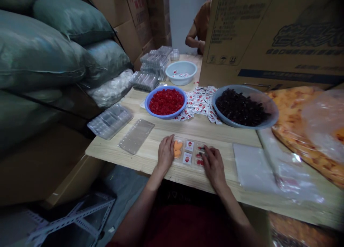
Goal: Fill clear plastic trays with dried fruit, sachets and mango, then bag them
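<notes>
A clear plastic tray with compartments lies near the table's front edge. Orange pieces fill its left section, small white printed packets sit in the middle, and red pieces lie on the right. My left hand grips the tray's left end, fingers together along its rim. Bent over the right section is my right hand, its fingertips at a small dark piece above the red ones. The thumb of the right hand is mostly hidden.
Behind the tray stand a blue bowl of red pieces, a packet heap, a bowl of dark pieces and a pale bowl. Empty trays and a clear lid lie left; plastic bags right. Another person's arm shows behind.
</notes>
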Motion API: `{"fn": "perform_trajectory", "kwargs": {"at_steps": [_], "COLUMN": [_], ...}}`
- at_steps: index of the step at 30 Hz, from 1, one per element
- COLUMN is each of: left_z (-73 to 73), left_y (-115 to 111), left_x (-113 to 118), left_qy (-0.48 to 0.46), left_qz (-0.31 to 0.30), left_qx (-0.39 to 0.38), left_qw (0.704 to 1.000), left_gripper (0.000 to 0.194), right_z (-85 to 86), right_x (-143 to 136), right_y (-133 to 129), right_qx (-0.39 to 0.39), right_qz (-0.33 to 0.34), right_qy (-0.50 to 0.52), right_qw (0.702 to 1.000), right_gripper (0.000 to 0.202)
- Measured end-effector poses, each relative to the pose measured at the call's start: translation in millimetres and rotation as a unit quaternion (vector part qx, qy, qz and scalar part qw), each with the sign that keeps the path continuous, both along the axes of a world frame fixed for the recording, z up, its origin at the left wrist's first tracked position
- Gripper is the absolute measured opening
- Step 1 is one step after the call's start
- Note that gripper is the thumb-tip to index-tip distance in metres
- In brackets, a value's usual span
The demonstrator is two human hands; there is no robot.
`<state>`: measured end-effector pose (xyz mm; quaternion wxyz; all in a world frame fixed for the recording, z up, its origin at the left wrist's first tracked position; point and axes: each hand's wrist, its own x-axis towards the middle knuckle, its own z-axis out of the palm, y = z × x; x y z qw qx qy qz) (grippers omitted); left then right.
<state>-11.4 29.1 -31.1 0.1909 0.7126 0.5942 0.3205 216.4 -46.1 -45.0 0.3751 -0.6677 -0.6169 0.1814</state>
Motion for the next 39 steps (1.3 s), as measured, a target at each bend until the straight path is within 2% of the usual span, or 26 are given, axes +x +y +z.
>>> {"fn": "perform_trajectory", "kwargs": {"at_steps": [3, 7, 9, 12, 14, 16, 18, 20, 24, 27, 30, 36, 39], "left_z": [3.3, 13.7, 16.8, 15.3, 11.9, 10.4, 13.6, 21.7, 38.1, 40.5, 37.7, 34.6, 34.0], "left_y": [0.0, -17.3, -28.5, -41.0, -44.9, -46.3, -47.2, -48.3, -48.3, -49.1, -55.7, -71.2, -73.4], "left_x": [-2.8, -6.9, -6.3, -1.1, 4.2, 9.0, 12.0, 12.9, 12.0, 12.5, 15.9, 29.2, 34.0], "left_qy": [-0.001, -0.012, -0.052, -0.166, -0.277, -0.395, -0.484, -0.531, -0.559, -0.572, -0.574, -0.57, -0.581], "left_qz": [0.004, -0.013, -0.009, -0.016, -0.02, -0.017, -0.016, -0.049, -0.133, -0.122, -0.091, -0.021, 0.017], "left_qx": [-0.027, -0.074, -0.089, -0.124, -0.179, -0.242, -0.296, -0.358, -0.491, -0.541, -0.563, -0.558, -0.55], "left_qw": [1.0, 0.997, 0.995, 0.978, 0.944, 0.886, 0.823, 0.766, 0.655, 0.605, 0.588, 0.603, 0.599], "left_gripper": [0.034, 0.024, 0.022, 0.025, 0.031, 0.043, 0.054, 0.057, 0.052, 0.056, 0.056, 0.056, 0.055], "right_z": [1.4, 3.2, 4.1, 7.5, 11.2, 16.3, 23.5, 33.0, 50.6, 56.0, 55.8, 45.9, 42.5], "right_x": [-3.6, -2.3, -0.4, 4.4, 9.5, 15.8, 21.8, 26.8, 35.7, 42.3, 45.3, 45.2, 55.1], "right_y": [0.4, -13.2, -21.3, -31.0, -35.6, -38.7, -39.5, -37.6, -26.7, -20.0, -20.2, -27.8, -32.7], "right_qx": [-0.011, -0.061, -0.081, -0.109, -0.146, -0.186, -0.211, -0.215, -0.204, -0.224, -0.233, -0.212, -0.178], "right_qz": [-0.011, -0.048, -0.072, -0.1, -0.097, -0.073, -0.047, -0.028, 0.002, 0.02, 0.03, 0.006, -0.012], "right_qy": [0.026, 0.122, 0.225, 0.407, 0.504, 0.566, 0.591, 0.59, 0.577, 0.567, 0.547, 0.521, 0.471], "right_qw": [1.0, 0.99, 0.968, 0.901, 0.846, 0.8, 0.777, 0.778, 0.791, 0.793, 0.804, 0.827, 0.864], "right_gripper": [0.054, 0.071, 0.079, 0.088, 0.084, 0.07, 0.056, 0.048, 0.049, 0.055, 0.061, 0.062, 0.07]}}
